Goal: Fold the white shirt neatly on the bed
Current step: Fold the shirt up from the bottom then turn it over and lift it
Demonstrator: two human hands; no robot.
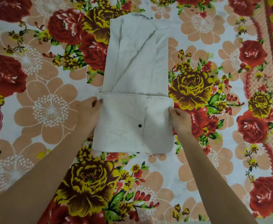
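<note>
Nearest the camera, two bare forearms reach up from the bottom edge over the flowered bedspread (pixel 51 110) of the bed.

The left hand (pixel 90 109) sits at the left edge of the shirt (pixel 132 70), thumb lying on top of the cloth and fingers apparently tucked under it, so it looks pinched on the edge of the turned-over flap. The right hand (pixel 180 118) meets the right edge of the same flap with fingertips curled against the cloth; whether it actually clamps the fabric or only presses against it, I cannot tell.

The flap (pixel 124 123) is the near end of the shirt, doubled over so the button placket faces up; one dark button (pixel 140 125) shows near its middle and another (pixel 138 152) at the near fold. Its free edge lies straight across, roughly a third of the way up the garment.

Beyond it the rest of the shirt runs away as a narrow strip in the middle of the bed, sides and sleeves already turned inward, with some diagonal creases. The far end near the collar is slightly uneven.

By my reading the lengthwise folds are done and the first crosswise fold is laid. What remains is likely another fold or two up toward the collar, then smoothing.
</note>
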